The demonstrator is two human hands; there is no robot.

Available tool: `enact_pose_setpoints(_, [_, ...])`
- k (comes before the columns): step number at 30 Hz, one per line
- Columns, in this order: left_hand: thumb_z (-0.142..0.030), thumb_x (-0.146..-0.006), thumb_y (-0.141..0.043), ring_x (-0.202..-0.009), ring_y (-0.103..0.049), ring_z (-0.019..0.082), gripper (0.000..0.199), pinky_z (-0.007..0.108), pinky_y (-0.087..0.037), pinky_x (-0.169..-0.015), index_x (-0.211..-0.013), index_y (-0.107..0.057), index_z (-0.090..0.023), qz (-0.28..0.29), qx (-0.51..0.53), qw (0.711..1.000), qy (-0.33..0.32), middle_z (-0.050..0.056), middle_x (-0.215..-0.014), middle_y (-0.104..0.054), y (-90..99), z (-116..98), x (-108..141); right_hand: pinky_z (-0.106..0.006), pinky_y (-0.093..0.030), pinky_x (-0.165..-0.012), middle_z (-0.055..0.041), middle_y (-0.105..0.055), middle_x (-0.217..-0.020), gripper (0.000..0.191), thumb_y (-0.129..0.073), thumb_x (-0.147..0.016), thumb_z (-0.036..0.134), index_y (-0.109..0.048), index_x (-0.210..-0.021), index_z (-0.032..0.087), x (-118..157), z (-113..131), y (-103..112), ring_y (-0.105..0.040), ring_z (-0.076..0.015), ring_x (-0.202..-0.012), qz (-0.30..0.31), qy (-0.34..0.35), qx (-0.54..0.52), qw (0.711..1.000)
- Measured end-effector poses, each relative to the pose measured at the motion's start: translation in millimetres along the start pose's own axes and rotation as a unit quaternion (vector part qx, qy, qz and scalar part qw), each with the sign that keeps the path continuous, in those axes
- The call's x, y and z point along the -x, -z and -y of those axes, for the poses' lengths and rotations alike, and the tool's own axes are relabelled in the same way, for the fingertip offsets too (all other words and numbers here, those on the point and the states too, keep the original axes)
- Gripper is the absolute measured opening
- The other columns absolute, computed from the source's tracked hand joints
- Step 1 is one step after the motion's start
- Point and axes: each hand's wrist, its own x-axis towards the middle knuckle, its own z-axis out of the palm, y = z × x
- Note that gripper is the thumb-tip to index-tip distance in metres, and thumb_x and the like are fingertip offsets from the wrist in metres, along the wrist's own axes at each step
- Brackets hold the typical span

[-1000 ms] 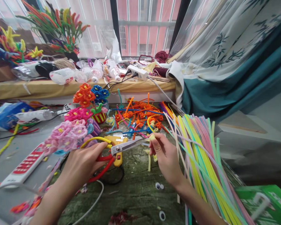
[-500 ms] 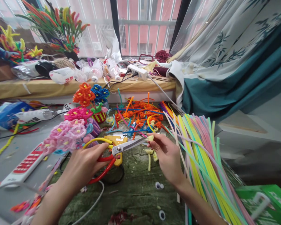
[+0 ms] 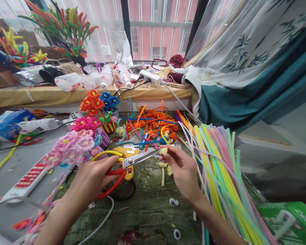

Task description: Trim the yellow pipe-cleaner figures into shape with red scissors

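Note:
My left hand [image 3: 95,175] is closed round the red and yellow handles of the scissors [image 3: 140,158]. Their blades point right, the tips at a small pale yellow fuzzy piece [image 3: 164,150]. That piece is pinched between the thumb and fingers of my right hand [image 3: 180,165]. Below it, pale yellow scraps [image 3: 163,173] lie on the dark green tabletop [image 3: 153,211]. A yellow glue gun [image 3: 129,173] lies behind the scissors, partly covered by them.
Pipe-cleaner flowers [image 3: 73,146] stand at the left near a power strip [image 3: 28,177]. Long pastel pipe cleaners [image 3: 219,163] lie at the right, by a green box [image 3: 290,217]. Orange pieces [image 3: 155,119] are heaped behind my hands. Googly eyes [image 3: 176,233] lie in front.
The scissor blades look slightly closer together at the yellow piece. Both hands stay in nearly the same place.

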Motion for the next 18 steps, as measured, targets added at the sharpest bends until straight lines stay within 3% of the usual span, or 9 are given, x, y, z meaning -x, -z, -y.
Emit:
enact_pose_setpoints(8, [-0.037,-0.092,-0.051,-0.050,-0.051,0.014,0.021,0.024,-0.032,-0.052,-0.089,-0.064,-0.020,0.015,0.015,1.000,0.002,0.000,-0.069,-0.068,3.1,-1.4,-1.4,-0.025,-0.056,-0.069,-0.0004,-0.073,-0.085,0.013,-0.070,-0.088,0.031,-0.074,-0.099,0.026,0.3,3.4,-1.9,-0.070,-0.0141,-0.073,0.003,-0.029,-0.057,0.998])
enact_pose_setpoints(18, [-0.032,-0.090,-0.054,-0.057,-0.058,0.015,0.018,0.024,-0.036,-0.055,-0.096,-0.066,-0.021,0.009,0.030,1.000,0.005,0.000,-0.078,-0.072,2.0,0.1,-0.1,-0.024,-0.056,-0.064,0.0003,-0.075,-0.077,0.012,-0.072,-0.085,0.029,-0.075,-0.096,0.024,-0.8,6.2,-3.0,-0.071,-0.0138,-0.069,0.003,-0.040,-0.100,0.994])
